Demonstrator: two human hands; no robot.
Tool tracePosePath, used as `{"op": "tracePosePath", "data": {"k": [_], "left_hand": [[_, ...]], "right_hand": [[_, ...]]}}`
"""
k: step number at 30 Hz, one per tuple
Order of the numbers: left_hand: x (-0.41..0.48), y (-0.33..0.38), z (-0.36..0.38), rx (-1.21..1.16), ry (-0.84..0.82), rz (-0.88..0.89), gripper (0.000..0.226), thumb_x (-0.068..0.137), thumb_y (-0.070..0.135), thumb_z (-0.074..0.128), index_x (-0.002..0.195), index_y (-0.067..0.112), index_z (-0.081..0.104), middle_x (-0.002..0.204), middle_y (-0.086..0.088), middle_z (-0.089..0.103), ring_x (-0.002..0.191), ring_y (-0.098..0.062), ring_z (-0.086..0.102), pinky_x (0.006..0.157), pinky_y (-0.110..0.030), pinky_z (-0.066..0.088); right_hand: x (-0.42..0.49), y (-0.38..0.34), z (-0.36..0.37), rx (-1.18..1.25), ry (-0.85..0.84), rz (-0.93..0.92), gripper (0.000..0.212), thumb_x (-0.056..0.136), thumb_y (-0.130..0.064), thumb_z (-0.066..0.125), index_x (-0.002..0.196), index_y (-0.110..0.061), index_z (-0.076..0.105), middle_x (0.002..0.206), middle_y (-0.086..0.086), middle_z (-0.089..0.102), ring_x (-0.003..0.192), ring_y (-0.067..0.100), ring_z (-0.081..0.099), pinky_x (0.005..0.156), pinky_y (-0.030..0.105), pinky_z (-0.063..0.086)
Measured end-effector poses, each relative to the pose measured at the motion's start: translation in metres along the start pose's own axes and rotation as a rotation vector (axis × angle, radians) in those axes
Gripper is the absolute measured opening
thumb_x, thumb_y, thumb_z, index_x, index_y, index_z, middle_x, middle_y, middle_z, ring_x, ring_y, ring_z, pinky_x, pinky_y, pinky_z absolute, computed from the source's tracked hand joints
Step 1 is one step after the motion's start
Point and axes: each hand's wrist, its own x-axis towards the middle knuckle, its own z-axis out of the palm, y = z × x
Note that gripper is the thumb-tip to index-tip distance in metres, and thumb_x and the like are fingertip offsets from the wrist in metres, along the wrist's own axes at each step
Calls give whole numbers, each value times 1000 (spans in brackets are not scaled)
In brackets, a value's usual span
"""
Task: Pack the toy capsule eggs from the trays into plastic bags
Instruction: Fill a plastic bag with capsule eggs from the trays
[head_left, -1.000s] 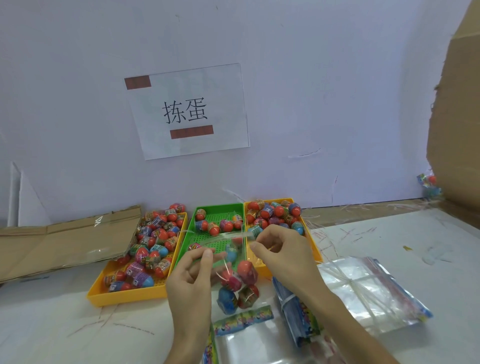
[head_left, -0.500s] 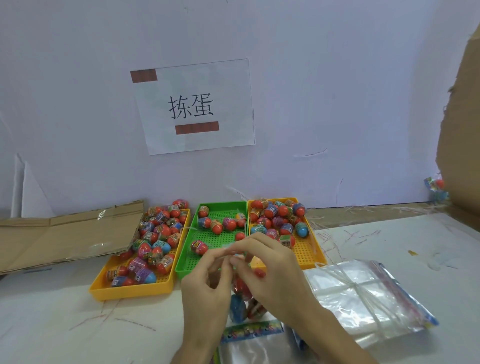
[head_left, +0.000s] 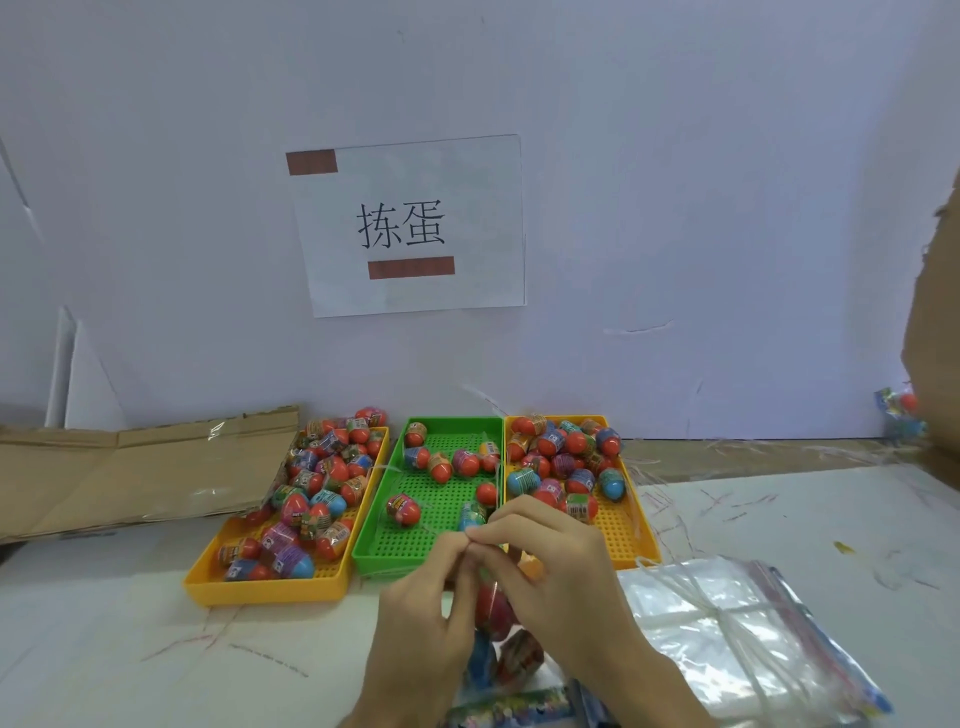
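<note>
Egg trays line the scribbled white table (taped sign on wall).

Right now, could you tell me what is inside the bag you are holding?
Through the bag show a red egg, a blue egg and a wrapped egg. The left hand and right hand pinch its top and cover anything higher, so I cannot count them all.

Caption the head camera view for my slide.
Left hand and right hand pinch the top of an egg-filled plastic bag before the green tray of capsule eggs.
</note>
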Motion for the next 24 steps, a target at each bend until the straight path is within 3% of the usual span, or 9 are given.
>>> {"op": "tracePosePath", "data": {"k": [2,6,11,19,24], "left_hand": [[-1,-1,1,-6,-11,-15,14,102,35,47,108,43,56,74,10,63,59,-5,62,54,-23,52],[0,-1,0,-5,-32,-7,25,102,31,49,106,55,54,71,14,59,58,-5,58,54,-15,46],[-2,-4,0,-13,-60,-17,22,104,39,44,109,58,53,74,17,57,62,-8,58,54,-28,48],[-3,-6,3,-23,-80,-41,14,104,42,45,107,42,58,74,11,58,62,-11,56,54,-33,46],[0,-2,3,-53,-77,-40,19,105,49,42,110,45,59,81,12,63,64,-13,59,54,-36,46]], "right_hand": [[1,0,0,15,-10,4,14,93,-25,66,91,-16,76,88,-9,68,80,6,63,65,30,54],[2,1,-4,21,-46,16,14,95,-26,62,90,-17,73,87,-11,64,78,7,61,64,32,53],[3,0,-6,39,-84,-1,9,96,-20,62,90,-17,69,88,-13,61,80,6,58,66,28,51],[4,2,-9,10,-117,30,9,94,-10,66,88,-17,67,86,-13,60,79,6,56,66,19,47],[3,-1,-9,-23,-91,55,8,95,-15,63,88,-20,64,86,-14,59,75,11,55,64,36,49]]}}
